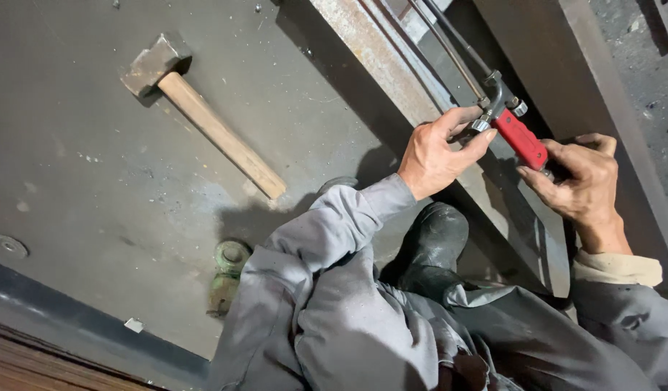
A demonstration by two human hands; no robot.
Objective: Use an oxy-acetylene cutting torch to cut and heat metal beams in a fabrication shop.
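Observation:
My left hand pinches a small silver knob on a cutting torch just ahead of its red handle. Curled around the rear end of that red handle is my right hand, gripping it. The torch's thin metal tubes run up and away over a rusty steel beam. Both arms are in grey work sleeves.
A sledgehammer with a wooden handle lies on the dark steel floor at upper left. A green round fitting sits by my left elbow. My black boot rests against the beam. A dark raised edge runs along the lower left.

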